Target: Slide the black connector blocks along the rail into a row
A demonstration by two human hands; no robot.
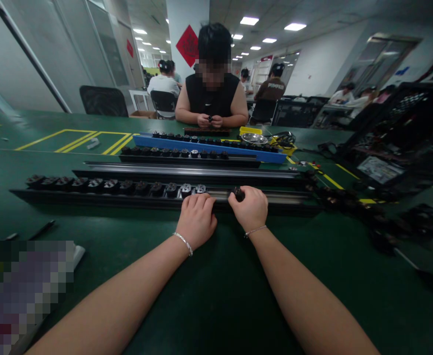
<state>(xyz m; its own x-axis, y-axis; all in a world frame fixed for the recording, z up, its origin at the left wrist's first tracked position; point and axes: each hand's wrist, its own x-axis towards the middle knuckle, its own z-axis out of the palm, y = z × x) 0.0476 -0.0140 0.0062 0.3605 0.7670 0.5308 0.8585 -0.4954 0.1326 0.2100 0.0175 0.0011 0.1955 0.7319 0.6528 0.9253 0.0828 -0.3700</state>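
Bare forearms (127, 293) cut off below, left hand (197, 215), grip impossible to tell, touching a long black metal rail (109, 198) on the green bench (216, 301), right hand (252, 204), grip pinched around a small black part (239, 194), partly hidden, at the rail.

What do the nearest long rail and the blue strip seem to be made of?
The nearest long rail: probably metal, dark and satin; its bare channel shines greyish. The blue strip: painted metal or plastic, cannot tell which; its colour looks even, matte.
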